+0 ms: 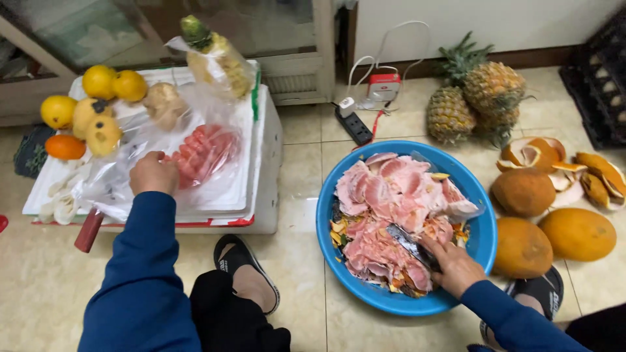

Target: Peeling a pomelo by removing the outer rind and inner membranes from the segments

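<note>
Flanking the basin [479, 241]: three whole pomelos [523, 191], two pineapples [448, 114].

The floor [300, 195] is laid in glossy cream tiles with thin dark grout lines. Along the back runs a pale wall [482, 26] with a brown skirting board [541, 57]. To the left stands a glass-fronted cabinet [274, 32] in a pale frame. A black power strip [354, 125] lies on the tiles, white cables looping up from it. A dark plastic crate [600, 85] sits at the right edge.
</note>
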